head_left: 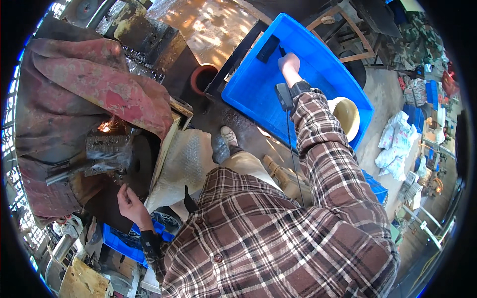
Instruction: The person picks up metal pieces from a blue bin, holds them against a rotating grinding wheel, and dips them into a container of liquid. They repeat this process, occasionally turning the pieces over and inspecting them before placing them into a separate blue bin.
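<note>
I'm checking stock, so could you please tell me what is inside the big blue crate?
The blue crate holds one dark rectangular block beside the right hand; the floor otherwise looks bare. The sleeve covers its near part.

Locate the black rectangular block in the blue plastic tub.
The black rectangular block lies at the blue plastic tub's far left end, upper centre of the head view, just left of the right hand.

The big tub is bright blue, the shirt sleeve a brown-and-white plaid, the draped cloth faded red, the bowl cream.
</note>
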The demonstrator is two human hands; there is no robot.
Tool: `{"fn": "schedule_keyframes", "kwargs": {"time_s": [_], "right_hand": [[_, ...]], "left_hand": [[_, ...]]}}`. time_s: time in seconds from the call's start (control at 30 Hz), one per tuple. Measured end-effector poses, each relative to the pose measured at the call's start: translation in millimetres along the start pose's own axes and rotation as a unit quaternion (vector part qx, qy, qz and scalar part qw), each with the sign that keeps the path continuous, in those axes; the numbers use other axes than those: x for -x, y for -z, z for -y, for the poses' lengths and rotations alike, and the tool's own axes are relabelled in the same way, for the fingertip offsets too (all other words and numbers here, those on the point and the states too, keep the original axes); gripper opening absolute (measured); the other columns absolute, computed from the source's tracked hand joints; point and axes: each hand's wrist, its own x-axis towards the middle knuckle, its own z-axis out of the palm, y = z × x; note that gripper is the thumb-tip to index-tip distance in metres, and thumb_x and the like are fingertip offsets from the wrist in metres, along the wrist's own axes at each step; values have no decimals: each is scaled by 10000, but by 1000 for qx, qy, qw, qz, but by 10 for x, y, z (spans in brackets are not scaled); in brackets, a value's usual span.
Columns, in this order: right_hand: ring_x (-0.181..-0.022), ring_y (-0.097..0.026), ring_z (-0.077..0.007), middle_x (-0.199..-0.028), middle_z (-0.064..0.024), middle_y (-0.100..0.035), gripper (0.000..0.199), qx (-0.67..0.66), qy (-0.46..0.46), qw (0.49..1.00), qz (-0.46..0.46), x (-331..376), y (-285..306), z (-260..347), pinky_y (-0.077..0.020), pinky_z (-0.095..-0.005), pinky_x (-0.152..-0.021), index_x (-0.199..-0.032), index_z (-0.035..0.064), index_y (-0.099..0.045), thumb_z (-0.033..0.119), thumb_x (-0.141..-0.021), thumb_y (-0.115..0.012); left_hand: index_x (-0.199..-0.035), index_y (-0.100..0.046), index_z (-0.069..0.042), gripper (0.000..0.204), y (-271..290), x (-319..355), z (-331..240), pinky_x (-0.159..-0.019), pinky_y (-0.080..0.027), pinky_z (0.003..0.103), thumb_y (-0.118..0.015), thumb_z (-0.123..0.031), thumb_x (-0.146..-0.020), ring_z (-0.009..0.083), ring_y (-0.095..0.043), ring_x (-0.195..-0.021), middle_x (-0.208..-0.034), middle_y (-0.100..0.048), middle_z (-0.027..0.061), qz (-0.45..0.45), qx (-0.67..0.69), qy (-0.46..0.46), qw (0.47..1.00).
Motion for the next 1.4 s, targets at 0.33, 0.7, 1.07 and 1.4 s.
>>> {"fn": "schedule_keyframes", "kwargs": {"time_s": [0.33, 0.7, 1.07, 1.4], "right_hand": [[-1018, -658, -340, -1074, -199, -683, 278, 40, 50, 998, -26, -89, -193, 176, -535, -443, -849, -1003, 49, -712, 248, -830, -623], [-1131, -582, -369, -1159, -202, -642, 513, 31, 98, 994, 30, 193, -109, -240, -494, -448, -914, -1183, 63, -627, 400, -803, -696], [-1021, -603, -413, -1088, -286, -621, 634, 35, 198, 979, 11, 128, -422, -288, -497, -452, -883, -1121, -52, -606, 424, -732, -760], [-990, -614, -413, -1118, -259, -582, 558, 8, 220, 975, -19, 215, -531, -304, -530, -449, -819, -1153, -45, -539, 303, -778, -762]], "left_hand": [[-1076, -645, 25, 177, 59, 69, -8, -699, -490, 244, -580, -56, -933, 103, -601, -804, -937, -663, 69, -2, -13, 14, 1000], [-1039, -660, 21, 157, 76, 68, -2, -671, -473, 244, -587, -63, -928, 110, -583, -759, -910, -656, 71, -10, -23, -18, 1000], [-1016, -658, 30, 150, 107, 70, 50, -692, -478, 247, -581, -64, -930, 114, -586, -783, -911, -656, 65, 3, -12, 3, 1000], [-1010, -661, 25, 144, 107, 65, 75, -699, -480, 246, -585, -63, -926, 112, -592, -790, -912, -659, 66, -2, -24, -1, 1000]]}}
